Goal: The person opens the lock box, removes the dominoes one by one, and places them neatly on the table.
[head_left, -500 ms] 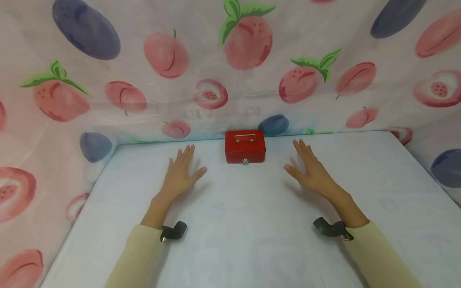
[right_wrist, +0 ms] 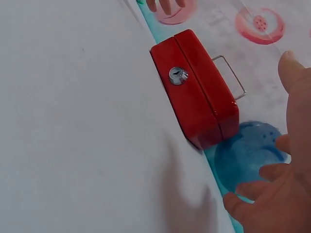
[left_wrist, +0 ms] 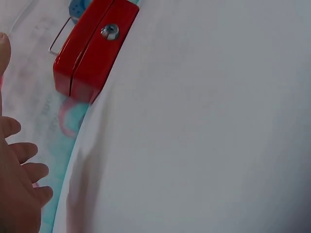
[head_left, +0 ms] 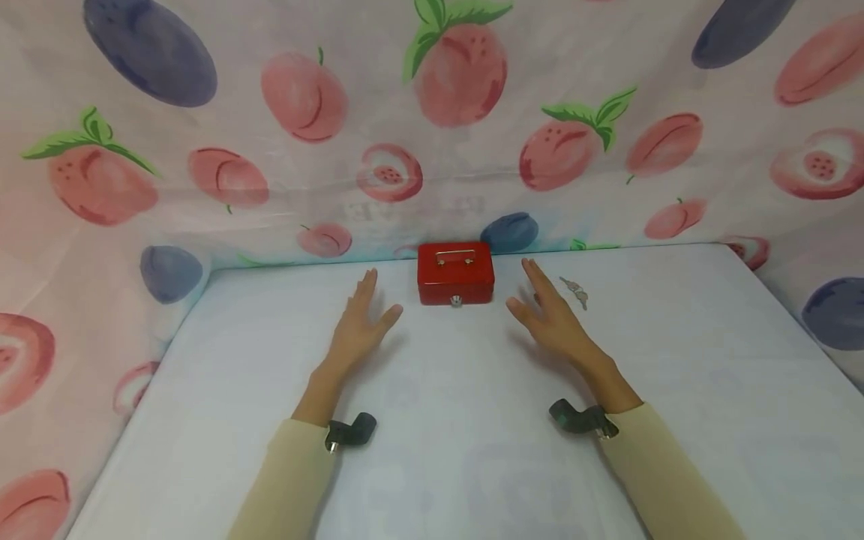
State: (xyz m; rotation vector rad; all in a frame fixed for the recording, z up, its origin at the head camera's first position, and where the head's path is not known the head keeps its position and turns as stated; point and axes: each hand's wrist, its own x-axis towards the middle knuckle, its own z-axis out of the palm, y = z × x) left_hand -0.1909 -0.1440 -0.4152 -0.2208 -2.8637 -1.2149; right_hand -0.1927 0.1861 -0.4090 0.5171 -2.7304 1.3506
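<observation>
A red cash box with a wire handle on its lid and a round silver lock on its front sits at the table's back edge. To its left, my left hand hovers over the table with straight fingers and the thumb spread, holding nothing. On the other side my right hand is held likewise, palm toward the box and apart from it. Small keys lie on the table just right of my right hand's fingers. In the right wrist view the lock's keyhole shows.
The white table meets a fruit-printed cloth hanging behind and at both sides. Dark wrist-camera mounts stick out inward from each sleeve.
Both hands have moved inward toward the cash box. The keys, out of sight before near the right hand, now show to its right. The box stays in place.
</observation>
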